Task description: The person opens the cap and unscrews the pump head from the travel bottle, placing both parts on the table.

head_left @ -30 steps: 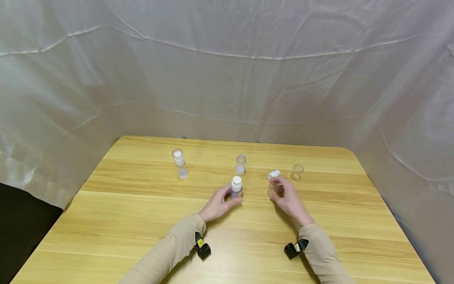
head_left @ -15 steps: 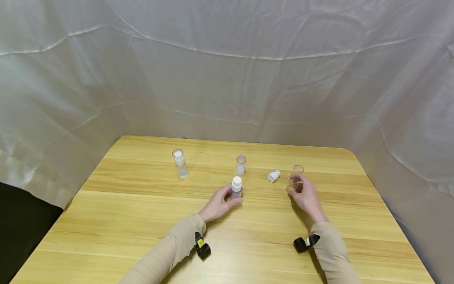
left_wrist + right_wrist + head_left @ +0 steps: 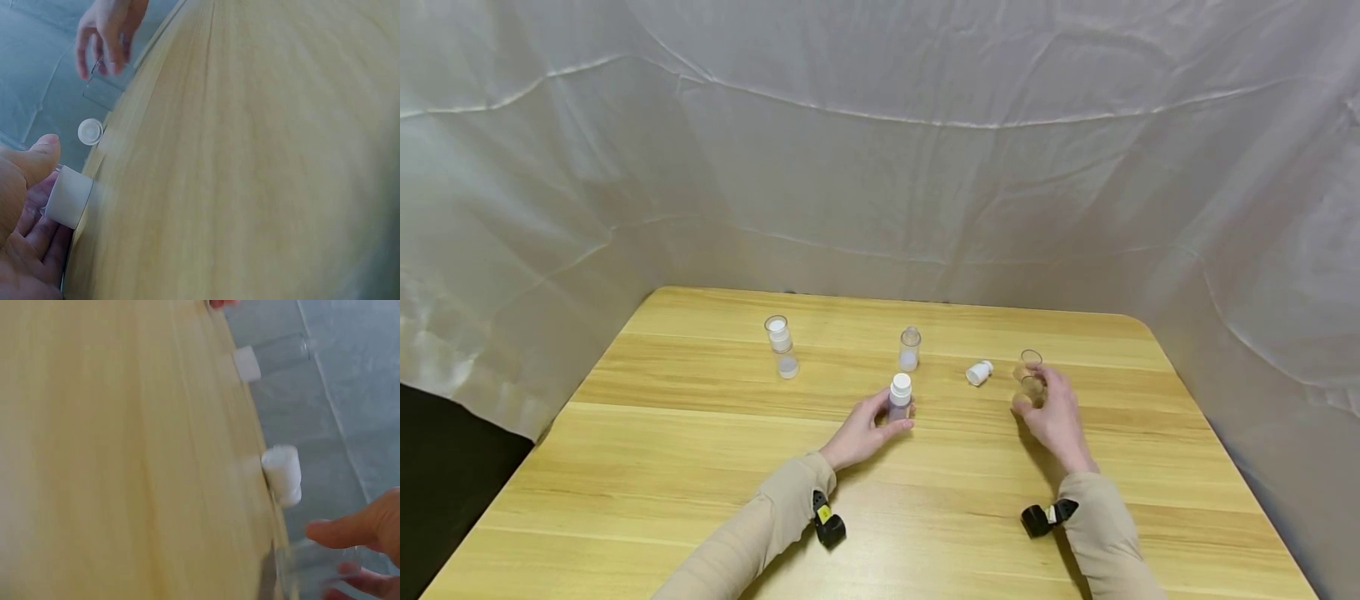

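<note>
In the head view my left hand [image 3: 867, 432] grips a small bottle [image 3: 898, 410] with a white top, standing upright on the table; its white lower end [image 3: 69, 197] shows in the left wrist view. My right hand [image 3: 1054, 419] holds a short clear cup [image 3: 315, 565] between thumb and fingers, low at the table. Just behind it stands another clear cup [image 3: 1026, 371], partly overlapped by the fingers. A white pump-like piece [image 3: 979, 372] lies on its side to the left of the right hand.
A clear bottle [image 3: 909, 350] with a white bottom stands behind the left hand. Farther left is a taller clear bottle [image 3: 781, 347] with a white part inside. The wooden table [image 3: 700, 467] ends at a grey cloth [image 3: 880, 183] behind and beside it.
My right hand has carried the clear cup rightward from beside the white piece to in front of the other clear cup. The left hand has stayed put on its bottle.
</note>
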A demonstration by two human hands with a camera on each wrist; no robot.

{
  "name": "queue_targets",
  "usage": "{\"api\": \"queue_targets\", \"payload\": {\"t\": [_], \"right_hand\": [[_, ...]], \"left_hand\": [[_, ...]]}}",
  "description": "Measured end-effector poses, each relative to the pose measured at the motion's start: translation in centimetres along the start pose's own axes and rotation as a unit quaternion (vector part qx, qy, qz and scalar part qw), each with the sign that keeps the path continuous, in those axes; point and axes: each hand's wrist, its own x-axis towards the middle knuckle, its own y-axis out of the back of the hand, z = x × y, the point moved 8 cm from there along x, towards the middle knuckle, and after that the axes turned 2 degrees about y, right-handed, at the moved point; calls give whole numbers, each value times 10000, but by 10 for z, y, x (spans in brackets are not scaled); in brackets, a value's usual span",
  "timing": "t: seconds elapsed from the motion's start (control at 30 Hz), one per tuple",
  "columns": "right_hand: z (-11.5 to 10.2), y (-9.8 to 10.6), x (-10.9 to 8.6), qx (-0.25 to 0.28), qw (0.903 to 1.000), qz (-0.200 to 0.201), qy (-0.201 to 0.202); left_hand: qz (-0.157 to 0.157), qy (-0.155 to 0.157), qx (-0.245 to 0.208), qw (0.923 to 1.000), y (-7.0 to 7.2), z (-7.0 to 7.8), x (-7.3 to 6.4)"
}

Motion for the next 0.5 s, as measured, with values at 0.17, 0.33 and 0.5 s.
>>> {"api": "queue_targets", "payload": {"t": [0.17,0.33,0.5], "right_hand": [[-34,8,-4,417,9894,1173,747],[-79,-6,-14,1136,9658,1329,1915],[-121,-36,-29,1578,9476,430,2742]], "left_hand": [[10,31,-40,10000,0,-1,0],[-10,10,-60,10000,0,1,0],[-29,-24,57,10000,0,2,0]]}}
